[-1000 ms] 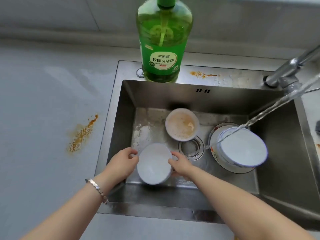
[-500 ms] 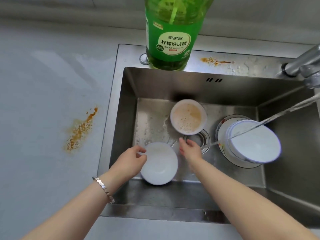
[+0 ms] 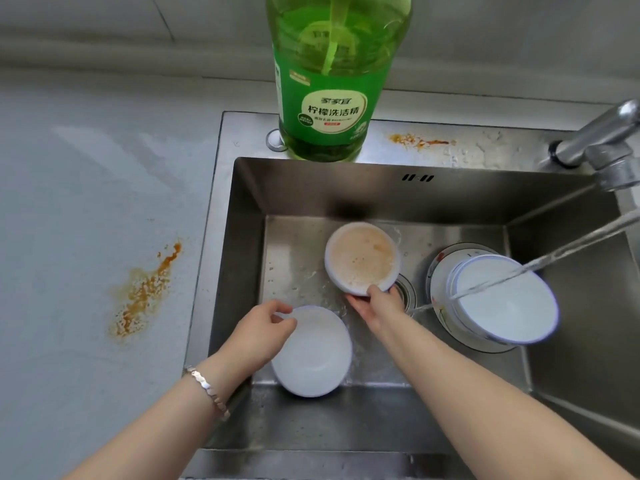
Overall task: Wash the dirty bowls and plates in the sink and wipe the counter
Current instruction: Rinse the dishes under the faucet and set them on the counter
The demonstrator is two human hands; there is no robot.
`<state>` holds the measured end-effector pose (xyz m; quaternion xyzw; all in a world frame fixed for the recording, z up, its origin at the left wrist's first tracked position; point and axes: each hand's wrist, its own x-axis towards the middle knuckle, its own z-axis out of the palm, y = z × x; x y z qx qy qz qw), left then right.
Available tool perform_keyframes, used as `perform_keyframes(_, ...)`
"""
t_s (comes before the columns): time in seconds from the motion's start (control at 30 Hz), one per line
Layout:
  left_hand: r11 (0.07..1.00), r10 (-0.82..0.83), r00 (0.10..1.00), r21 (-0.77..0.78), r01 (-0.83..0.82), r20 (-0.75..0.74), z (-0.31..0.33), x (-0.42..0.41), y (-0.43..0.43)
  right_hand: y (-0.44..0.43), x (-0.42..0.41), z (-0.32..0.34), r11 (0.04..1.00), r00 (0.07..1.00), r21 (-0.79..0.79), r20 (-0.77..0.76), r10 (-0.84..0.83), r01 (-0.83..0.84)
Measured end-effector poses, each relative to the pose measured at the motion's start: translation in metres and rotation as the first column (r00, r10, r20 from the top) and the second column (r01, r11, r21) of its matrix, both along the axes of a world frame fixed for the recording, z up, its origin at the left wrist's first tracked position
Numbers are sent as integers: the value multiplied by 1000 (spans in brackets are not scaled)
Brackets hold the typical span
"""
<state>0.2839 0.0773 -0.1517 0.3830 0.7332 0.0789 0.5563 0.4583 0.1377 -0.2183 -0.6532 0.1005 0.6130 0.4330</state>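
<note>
A clean-looking white bowl (image 3: 313,355) lies in the front left of the steel sink (image 3: 242,216); my left hand (image 3: 258,332) pinches its left rim. My right hand (image 3: 375,304) grips the near rim of a dirty bowl (image 3: 360,256) smeared with orange residue, beside the drain. At the right, a white bowl with a blue rim (image 3: 505,299) sits on a patterned plate (image 3: 440,268), and water from the faucet (image 3: 602,147) streams into it.
A large green dish-soap bottle (image 3: 334,81) stands on the sink's back ledge. Orange stains mark the grey counter (image 3: 69,237) at the left (image 3: 142,292) and the ledge behind the sink (image 3: 419,141). The drain (image 3: 407,292) lies mid-sink.
My right hand let go of the clean white bowl, reached forward and took hold of the dirty bowl's near rim. My left hand stays on the white bowl.
</note>
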Motion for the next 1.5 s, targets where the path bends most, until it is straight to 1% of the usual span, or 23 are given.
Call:
perform_keyframes(0.1, 974, 228, 957, -25, -227, 179, 7, 8, 12, -12, 1, 26, 995, 993, 26, -68, 100, -99)
perform_keyframes(0.2, 907, 413, 820, -99, -409, 396, 17, 20, 24, -19, 6, 62, 974, 966, 86, -135, 219, -209)
perform_keyframes(0.27, 875, 465, 720, -141, -464, 515, 27, 28, 27, -24, 11, 86, 945, 934, 137, -160, 318, -298)
perform_keyframes(0.33, 840, 492, 637, -133, -525, 593, 36, 34, 26, -28, 17, 108, 907, 897, 182, -167, 409, -380)
perform_keyframes(0.43, 784, 535, 586, -101, -612, 608, 48, 44, 24, -29, 29, 136, 838, 828, 220, -164, 537, -500)
perform_keyframes(0.5, 758, 573, 609, -74, -648, 548, 58, 53, 26, -31, 39, 150, 775, 767, 229, -143, 625, -589)
perform_keyframes(0.57, 762, 570, 700, 42, -647, 431, 65, 60, 31, -34, 51, 159, 715, 715, 211, -93, 693, -666)
perform_keyframes(0.67, 799, 495, 834, 249, -547, 244, 74, 67, 34, -42, 76, 168, 672, 676, 177, -47, 735, -719)
perform_keyframes(0.8, 825, 448, 889, 341, -451, 92, 85, 74, 37, -48, 115, 179, 653, 661, 132, 34, 749, -746)
perform_keyframes(0.87, 853, 372, 928, 402, -332, -25, 90, 75, 40, -48, 127, 182, 626, 634, 106, 83, 769, -772)
perform_keyframes(0.93, 885, 238, 945, 450, -117, -223, 99, 82, 41, -48, 141, 185, 592, 599, 91, 130, 790, -801)
perform_keyframes(1.0, 880, 104, 881, 455, 134, -461, 111, 89, 43, -45, 153, 186, 560, 563, 75, 185, 805, -825)
perform_keyframes(1.07, 832, 15, 761, 430, 350, -649, 123, 95, 43, -41, 162, 188, 537, 535, 65, 235, 811, -841)
perform_keyframes(1.13, 768, -27, 634, 390, 508, -773, 131, 101, 44, -38, 169, 188, 523, 520, 65, 270, 811, -850)
perform_keyframes(1.17, 747, -30, 598, 380, 546, -801, 134, 102, 44, -36, 171, 188, 514, 510, 64, 285, 812, -855)
perform_keyframes(1.2, 745, -19, 596, 387, 544, -803, 137, 104, 45, -34, 173, 187, 498, 491, 59, 301, 817, -865)
perform_keyframes(1.23, 766, 2, 637, 411, 494, -771, 139, 105, 45, -32, 174, 187, 475, 464, 48, 321, 826, -879)
perform_keyframes(1.27, 807, 33, 723, 445, 388, -690, 140, 107, 47, -30, 174, 186, 442, 424, 33, 352, 834, -896)
perform_keyframes(1.33, 881, 144, 921, 471, 48, -362, 143, 114, 49, -26, 174, 183, 339, 287, -11, 506, 813, -941)
perform_keyframes(1.37, 887, 208, 962, 450, -108, -178, 144, 120, 48, -23, 173, 182, 278, 200, -33, 618, 760, -960)
perform_keyframes(1.4, 882, 252, 967, 422, -210, -46, 145, 126, 47, -20, 172, 183, 216, 121, -41, 720, 683, -976)
perform_keyframes(1.43, 879, 275, 961, 396, -266, 37, 146, 134, 44, -16, 170, 184, 145, 49, -46, 806, 590, -988)
perform_keyframes(1.5, 878, 299, 942, 342, -334, 153, 147, 149, 38, -9, 164, 184, -48, -127, -118, 904, 409, -992)
